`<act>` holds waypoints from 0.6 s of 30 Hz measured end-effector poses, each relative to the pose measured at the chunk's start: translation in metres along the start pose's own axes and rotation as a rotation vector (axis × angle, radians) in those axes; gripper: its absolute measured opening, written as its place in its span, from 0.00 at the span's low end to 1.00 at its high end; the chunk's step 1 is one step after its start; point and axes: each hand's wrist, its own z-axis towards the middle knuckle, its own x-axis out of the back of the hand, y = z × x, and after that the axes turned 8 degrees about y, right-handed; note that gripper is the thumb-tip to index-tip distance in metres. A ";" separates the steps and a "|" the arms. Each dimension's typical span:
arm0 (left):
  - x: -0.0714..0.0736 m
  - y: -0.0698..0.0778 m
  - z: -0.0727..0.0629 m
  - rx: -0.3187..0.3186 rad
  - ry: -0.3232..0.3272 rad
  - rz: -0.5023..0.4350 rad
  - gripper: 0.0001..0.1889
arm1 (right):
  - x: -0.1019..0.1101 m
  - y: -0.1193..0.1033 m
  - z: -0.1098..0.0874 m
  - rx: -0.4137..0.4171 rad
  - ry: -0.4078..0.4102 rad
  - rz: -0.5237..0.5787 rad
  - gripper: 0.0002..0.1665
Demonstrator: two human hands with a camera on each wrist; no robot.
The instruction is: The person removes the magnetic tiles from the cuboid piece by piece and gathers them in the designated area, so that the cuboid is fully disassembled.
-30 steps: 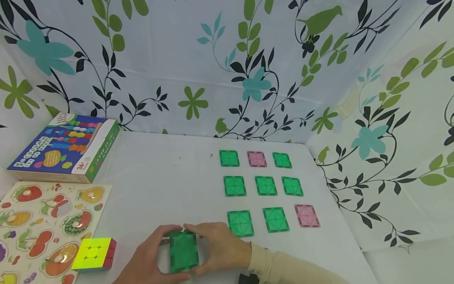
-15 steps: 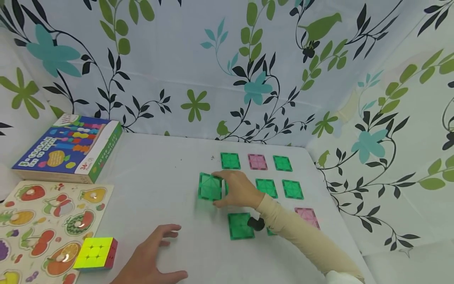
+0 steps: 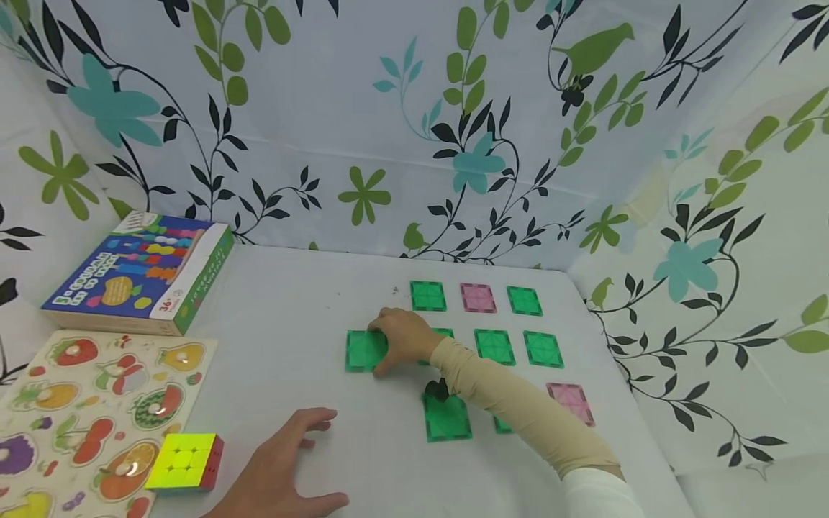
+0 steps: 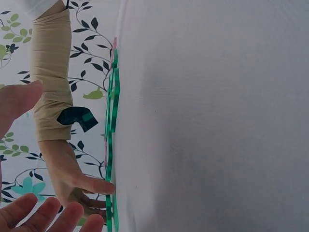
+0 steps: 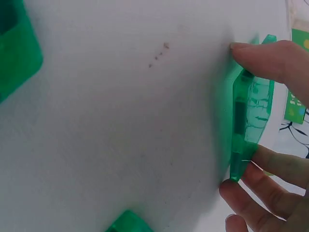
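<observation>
My right hand point(image 3: 404, 338) pinches a green translucent magnetic tile point(image 3: 363, 351) by opposite edges, thumb on one side and fingertips on the other. In the right wrist view that tile point(image 5: 248, 116) is seen nearly edge-on, low over the white table. It stands left of the middle row of tiles. My left hand point(image 3: 278, 467) is at the near side of the table, thumb and fingers spread, holding nothing. Beneath my right forearm lies a green tile point(image 3: 448, 419), and another green tile point(image 3: 442, 332) is partly hidden behind the hand.
More green tiles point(image 3: 495, 347) and two pink tiles point(image 3: 478, 298) lie in rows at the right. At the left are a boxed game point(image 3: 136, 270), a fruit-picture board point(image 3: 71, 403) and a yellow-topped puzzle cube point(image 3: 184, 460). A patterned cloth point(image 3: 291, 108) hangs behind the white table point(image 3: 278, 302).
Both hands first held a green tile near the front. The left hand let go and stayed there; the right carried the tile forward and lowered it beside the middle row.
</observation>
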 end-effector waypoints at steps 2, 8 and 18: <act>0.000 0.000 0.000 0.002 0.000 0.001 0.51 | -0.003 0.001 -0.001 -0.004 0.002 0.006 0.48; 0.003 -0.001 0.000 -0.035 0.034 0.022 0.51 | -0.006 0.002 -0.003 -0.014 0.006 0.026 0.48; 0.009 0.002 0.003 -0.045 0.098 0.065 0.49 | -0.008 -0.003 -0.002 -0.015 0.008 0.032 0.51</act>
